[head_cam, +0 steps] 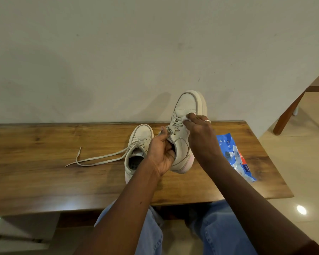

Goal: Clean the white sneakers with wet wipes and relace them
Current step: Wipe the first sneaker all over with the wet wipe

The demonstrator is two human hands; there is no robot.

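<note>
Pale plaster wall (118,61) backs a long wooden desk (44,144), with cream floor tiles (293,162) to the right.

The left hand (160,153) grips one white sneaker (186,105) at its collar, fingers curled round the edge of the opening. The shoe is tilted with its toe up and away and its heel low over the desk. Its laces are threaded.

The right hand (199,133), with a silver ring (207,121) on one finger, pinches a small white wipe (187,116) between its fingertips and holds it against the upper just beside the top of the lacing.

Just left of the held shoe, the second sneaker (140,137) stands on the desk, toe toward the wall. Its loose lace (99,159) trails across the wood to the left.

A blue and white wet-wipe pack (228,144) lies on the desk near the right forearm. It carries a barcode strip and a dark label with pale lettering, which is too blurred to read.

Blue jeans (219,227) show below the desk edge.
</note>
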